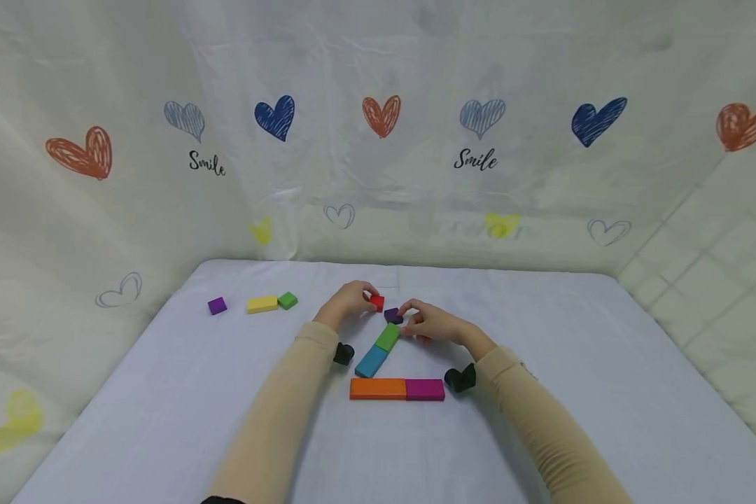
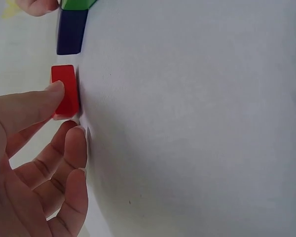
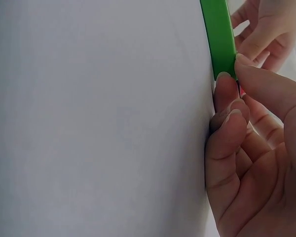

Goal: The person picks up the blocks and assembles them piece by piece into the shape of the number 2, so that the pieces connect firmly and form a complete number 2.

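Observation:
In the head view, my left hand is at the far middle of the table, where it pinches a small red block. The left wrist view shows the thumb on the face of that red block. My right hand holds a dark purple block by its right side, fingertips also touching the end of a green block. Fingers mostly hide the purple block in the right wrist view. A blue block adjoins the green one, forming a slanted row. The red block lies slightly apart from the purple one.
An orange block and a magenta block form a level row nearer the front. Toward the back left lie a purple block, a yellow block and a small green block. A patterned curtain hangs behind the table.

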The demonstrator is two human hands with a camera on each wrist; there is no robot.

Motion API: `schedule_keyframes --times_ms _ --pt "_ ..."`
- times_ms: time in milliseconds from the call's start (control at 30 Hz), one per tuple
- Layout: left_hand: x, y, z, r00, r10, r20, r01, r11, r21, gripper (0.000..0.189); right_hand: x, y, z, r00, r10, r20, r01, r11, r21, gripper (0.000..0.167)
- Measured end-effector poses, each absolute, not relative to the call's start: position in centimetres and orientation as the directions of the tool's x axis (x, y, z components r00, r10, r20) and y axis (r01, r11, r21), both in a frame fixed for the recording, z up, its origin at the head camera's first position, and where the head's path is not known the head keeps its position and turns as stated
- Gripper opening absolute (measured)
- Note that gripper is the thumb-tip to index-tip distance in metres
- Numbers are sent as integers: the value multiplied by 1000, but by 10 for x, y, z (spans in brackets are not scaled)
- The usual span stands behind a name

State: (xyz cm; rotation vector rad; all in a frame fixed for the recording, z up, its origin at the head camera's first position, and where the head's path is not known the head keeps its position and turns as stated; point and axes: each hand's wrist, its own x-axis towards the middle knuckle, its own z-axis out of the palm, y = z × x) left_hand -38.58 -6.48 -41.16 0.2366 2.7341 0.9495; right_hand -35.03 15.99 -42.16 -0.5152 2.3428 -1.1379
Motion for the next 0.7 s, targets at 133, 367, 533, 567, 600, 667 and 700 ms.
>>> schedule_keyframes --times_ms 133,367,533,567,600,667,700 --pt "-385 -64 -412 -959 224 -173 68 776 628 34 -350 159 -422 -817 -516 -258 -112 580 -807 35" --pt "-386 -62 -413 -953 243 -180 78 773 629 34 -352 158 -426 -817 -512 -265 -97 576 -812 34" --pt "-387 -60 -415 -955 233 -182 67 772 633 36 -351 158 -425 -822 -508 -259 -102 578 -810 33" --pt "-387 -60 -415 -956 231 -181 67 772 632 36 -350 158 -425 -823 -506 -259 -101 578 -810 33" --pt "-387 -60 -415 -956 228 -184 62 771 634 36 -350 158 -424 -823 -506 -258 -102 578 -809 33" --pt "-388 -60 -415 -956 225 -188 55 768 638 37 -351 158 -424 -824 -507 -254 -106 579 -809 32" --pt "-387 -60 -415 -956 225 -190 53 766 641 37 -351 158 -424 -824 -507 -252 -109 579 -808 32"
